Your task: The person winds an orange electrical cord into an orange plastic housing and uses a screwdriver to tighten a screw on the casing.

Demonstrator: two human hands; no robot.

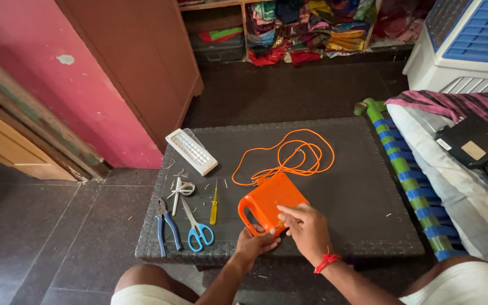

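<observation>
A flat orange plastic lamp housing with a loop handle (268, 208) lies near the front edge of the dark woven wicker surface (362, 197). The left hand (255, 242) grips its lower edge beside the handle, fingers curled around the rim. The right hand (306, 226), with a red thread at the wrist, rests on the housing's right lower corner, fingers spread and pressing on it, not clenched.

A thin orange cord (292, 155) runs from the housing's top edge and lies in loose coils just behind it on the surface. To the left of the housing, apart from it, stands a row of tools: a yellow-handled screwdriver (214, 206), blue-handled scissors (197, 229) and blue-handled pliers (165, 226), all lying flat. Behind them sit a small bundle of white wire (183, 189) and scattered wire clippings. Farther back at the left corner lies a white rectangular panel studded with small lights (191, 151).

Nothing lies between the hands and the housing. To the right, a cot with blue and green webbing (410, 181) runs alongside the surface, carrying a black flat case (470, 140).
</observation>
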